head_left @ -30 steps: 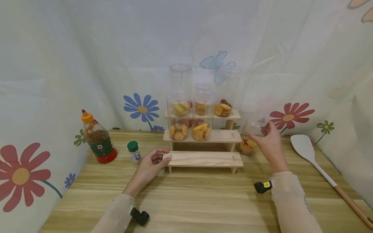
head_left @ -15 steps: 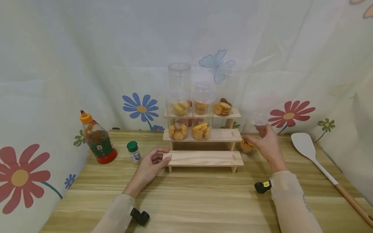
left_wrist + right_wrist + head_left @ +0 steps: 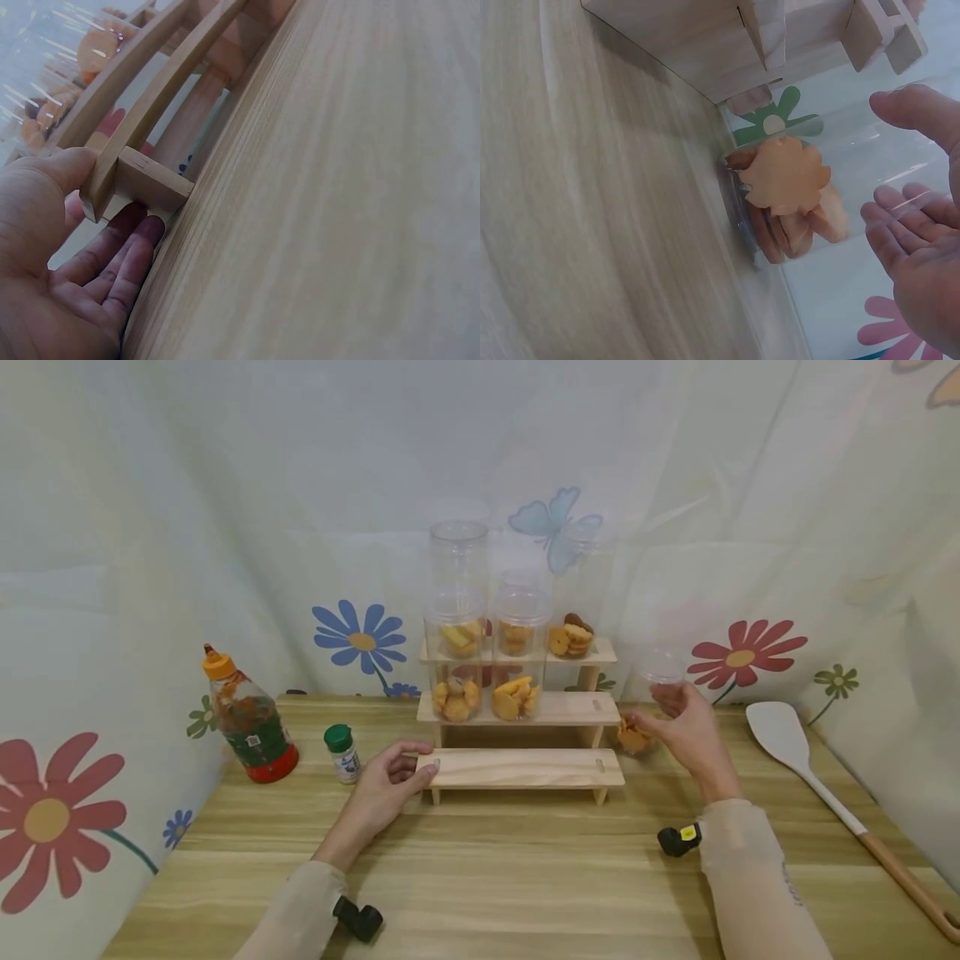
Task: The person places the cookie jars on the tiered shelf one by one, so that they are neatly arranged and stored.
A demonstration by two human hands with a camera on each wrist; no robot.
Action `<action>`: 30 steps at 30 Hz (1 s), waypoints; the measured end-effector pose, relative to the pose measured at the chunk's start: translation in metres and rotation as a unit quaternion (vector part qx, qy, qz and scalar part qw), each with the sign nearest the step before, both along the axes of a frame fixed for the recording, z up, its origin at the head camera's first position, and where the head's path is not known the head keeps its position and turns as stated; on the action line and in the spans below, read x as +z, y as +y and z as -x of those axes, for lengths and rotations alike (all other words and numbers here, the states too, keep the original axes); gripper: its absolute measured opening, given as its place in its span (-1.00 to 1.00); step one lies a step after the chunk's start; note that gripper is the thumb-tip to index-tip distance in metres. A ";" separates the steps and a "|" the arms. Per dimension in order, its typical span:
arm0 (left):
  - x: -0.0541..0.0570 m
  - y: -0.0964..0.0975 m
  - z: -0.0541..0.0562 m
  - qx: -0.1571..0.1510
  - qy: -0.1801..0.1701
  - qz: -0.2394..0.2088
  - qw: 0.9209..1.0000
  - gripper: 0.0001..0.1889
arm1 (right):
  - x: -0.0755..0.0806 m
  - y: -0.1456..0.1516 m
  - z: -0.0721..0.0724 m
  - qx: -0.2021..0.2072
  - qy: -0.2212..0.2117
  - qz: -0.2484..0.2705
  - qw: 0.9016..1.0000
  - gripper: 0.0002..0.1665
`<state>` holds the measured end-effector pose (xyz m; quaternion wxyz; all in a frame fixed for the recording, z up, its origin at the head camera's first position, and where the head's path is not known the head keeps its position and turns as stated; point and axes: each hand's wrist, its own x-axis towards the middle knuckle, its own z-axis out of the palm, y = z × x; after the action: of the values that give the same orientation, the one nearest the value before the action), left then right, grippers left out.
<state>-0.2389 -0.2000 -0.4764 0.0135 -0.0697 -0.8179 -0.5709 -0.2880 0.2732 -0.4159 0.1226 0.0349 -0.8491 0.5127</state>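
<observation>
In the head view my left hand (image 3: 381,789) grips the left end of the lowest step of a three-step wooden display stand (image 3: 525,768). The left wrist view shows the thumb on the top board and the fingers against the end support (image 3: 154,180). Right of the stand, my right hand (image 3: 693,735) holds a clear plastic jar (image 3: 658,667) with orange crackers (image 3: 784,180) at its bottom. Thumb and fingers lie on opposite sides of the jar, which stands roughly upright at the tabletop. Whether its base touches the table is hard to tell.
Two snack jars (image 3: 456,672) occupy the left of the middle step. Three more (image 3: 459,560) stand on the top step. A sauce bottle (image 3: 255,727) and a green-capped shaker (image 3: 342,753) are at the left. A white spatula with wooden handle (image 3: 795,752) lies at the right.
My right hand has shifted slightly lower on the jar, its thumb now nearer the crackers. The left hand keeps its grip on the stand, and the head view has moved a little.
</observation>
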 end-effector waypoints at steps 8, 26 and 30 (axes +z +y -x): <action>-0.001 0.000 0.000 0.005 -0.007 0.009 1.000 -0.60 | 0.010 -0.002 -0.005 -0.029 0.024 -0.010 0.999 -0.11; 0.001 0.000 -0.001 0.001 0.000 0.002 1.000 -0.56 | 0.079 -0.024 -0.040 -0.061 0.152 0.015 0.986 -0.25; 0.001 0.000 -0.001 -0.001 -0.003 -0.001 1.000 -0.56 | 0.082 -0.038 -0.041 -0.035 0.169 0.043 0.984 -0.28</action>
<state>-0.2380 -0.1999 -0.4754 0.0108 -0.0693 -0.8173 -0.5719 -0.2469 0.2355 -0.3336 0.2836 0.0859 -0.7941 0.5306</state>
